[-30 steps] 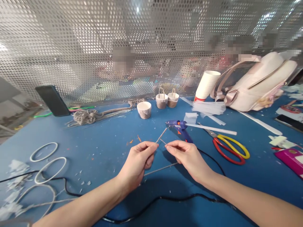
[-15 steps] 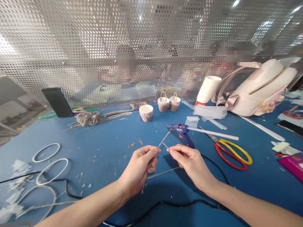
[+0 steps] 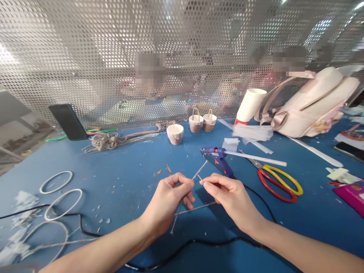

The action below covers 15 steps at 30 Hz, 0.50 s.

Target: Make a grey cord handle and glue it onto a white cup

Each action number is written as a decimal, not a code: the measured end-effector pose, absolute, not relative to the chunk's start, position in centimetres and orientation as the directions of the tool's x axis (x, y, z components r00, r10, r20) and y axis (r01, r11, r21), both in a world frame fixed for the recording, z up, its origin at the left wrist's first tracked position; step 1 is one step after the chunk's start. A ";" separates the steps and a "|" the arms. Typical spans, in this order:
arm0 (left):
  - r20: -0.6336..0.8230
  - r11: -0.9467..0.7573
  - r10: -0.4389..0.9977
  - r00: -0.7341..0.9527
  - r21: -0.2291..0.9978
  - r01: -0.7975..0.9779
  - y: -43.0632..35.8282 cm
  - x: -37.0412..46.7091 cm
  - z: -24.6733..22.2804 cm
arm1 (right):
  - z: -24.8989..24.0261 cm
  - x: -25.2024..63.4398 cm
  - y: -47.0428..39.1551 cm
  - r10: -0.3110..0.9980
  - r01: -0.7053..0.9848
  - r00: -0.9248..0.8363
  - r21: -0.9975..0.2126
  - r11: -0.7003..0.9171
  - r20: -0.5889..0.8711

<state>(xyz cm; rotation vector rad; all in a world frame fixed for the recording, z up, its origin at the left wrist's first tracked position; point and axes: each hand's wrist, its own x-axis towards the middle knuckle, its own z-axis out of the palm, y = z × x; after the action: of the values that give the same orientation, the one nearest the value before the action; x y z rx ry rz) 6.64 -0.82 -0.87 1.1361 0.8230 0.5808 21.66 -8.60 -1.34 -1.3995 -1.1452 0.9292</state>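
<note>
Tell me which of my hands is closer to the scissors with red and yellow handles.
Right. Your right hand is to the left of the scissors, apart from them; your left hand is farther left, beyond the right one.

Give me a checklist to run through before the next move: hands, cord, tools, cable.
1. Left hand gripping the cord: ok, pinched at the fingertips.
2. Right hand gripping the cord: ok, pinching a short end.
3. Cord tip apart from the glue gun: cannot tell, it is close to the nozzle.
4. Glue gun hot: cannot tell.
5. Scissors clear of both hands: ok.
6. Near side of the table free of cable: not ok, a black cable crosses it.
</note>
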 end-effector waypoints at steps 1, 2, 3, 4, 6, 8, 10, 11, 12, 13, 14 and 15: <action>-0.271 0.332 0.768 0.580 0.943 0.000 -0.9 6.7 -0.8 | -1.4 21.7 -8.6 0.970 0.150 0.237 -0.989 0.013 0.049; -0.271 0.334 0.770 0.577 0.942 -0.004 -0.9 6.7 -0.7 | -1.4 21.7 -8.6 0.971 0.148 0.236 -0.989 0.015 0.050; -0.272 0.336 0.774 0.573 0.942 -0.008 -1.0 6.7 -0.6 | -1.4 21.7 -8.6 0.971 0.150 0.234 -0.989 0.017 0.052; -0.272 0.338 0.777 0.567 0.941 -0.011 -1.0 6.8 -0.6 | -1.5 21.7 -8.6 0.971 0.155 0.234 -0.988 0.019 0.055; -0.271 0.336 0.781 0.562 0.942 -0.014 -1.1 6.8 -0.5 | -1.6 21.7 -8.6 0.971 0.171 0.231 -0.985 0.025 0.065; -0.264 0.327 0.786 0.559 0.945 -0.014 -1.2 6.8 -0.5 | -1.7 21.6 -8.7 0.971 0.193 0.225 -0.980 0.037 0.081; -0.257 0.309 0.790 0.556 0.951 0.000 -1.2 6.8 -0.7 | -1.7 21.5 -8.7 0.968 0.239 0.221 -0.969 0.067 0.121; -0.257 0.293 0.797 0.547 0.956 0.022 -1.2 6.8 -0.8 | -1.7 21.4 -8.7 0.964 0.277 0.215 -0.956 0.096 0.159; -0.253 0.265 0.809 0.531 0.963 0.055 -1.2 6.9 -0.8 | -1.6 21.4 -8.7 0.957 0.328 0.202 -0.935 0.133 0.207; -0.236 0.216 0.828 0.509 0.971 0.098 -1.1 6.9 -0.9 | -1.5 21.4 -8.8 0.947 0.391 0.179 -0.903 0.180 0.266; -0.195 0.137 0.850 0.489 0.979 0.152 -1.0 6.8 -0.8 | -1.4 21.5 -8.8 0.930 0.466 0.142 -0.852 0.239 0.339; -0.119 0.018 0.870 0.478 0.978 0.210 -0.9 6.8 -0.8 | -1.2 21.6 -8.8 0.903 0.551 0.091 -0.776 0.306 0.420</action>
<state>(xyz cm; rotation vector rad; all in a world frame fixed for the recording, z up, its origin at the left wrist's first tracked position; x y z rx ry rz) 6.77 -0.94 -0.77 1.4969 0.9894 0.6724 21.56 -8.84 -1.20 -1.3655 -1.5823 0.4452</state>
